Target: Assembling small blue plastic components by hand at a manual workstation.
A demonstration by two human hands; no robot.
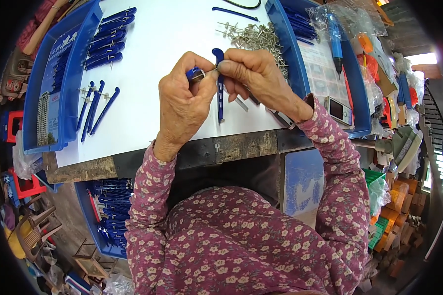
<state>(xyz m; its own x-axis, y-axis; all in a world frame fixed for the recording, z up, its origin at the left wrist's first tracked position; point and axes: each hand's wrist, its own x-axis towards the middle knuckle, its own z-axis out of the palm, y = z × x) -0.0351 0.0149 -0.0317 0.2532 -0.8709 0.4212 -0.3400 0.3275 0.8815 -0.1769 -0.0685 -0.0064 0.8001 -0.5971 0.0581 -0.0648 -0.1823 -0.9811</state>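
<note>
In front of me a slim blue plastic strip (220, 101) with a hooked upper end and a row of slots hangs nearly upright. My right hand (263, 76) pinches its upper part between thumb and fingers. My left hand (184, 101) is closed round a short blue object with a metal end (195, 74), whose kind I cannot make out. The left thumb and forefinger meet the strip at the right fingertips, where a small metal bit shows. Just beyond the right hand lies a heap of metal pins with round heads (253, 38).
Three blue strips with white fittings (96, 110) lie at left, below stacked bundles of blue strips (106, 46). Blue trays (29, 132) flank the white sheet. The right tray holds a blue electric screwdriver (335, 42) and a phone (338, 110). Another lone strip (235, 13) lies at the back.
</note>
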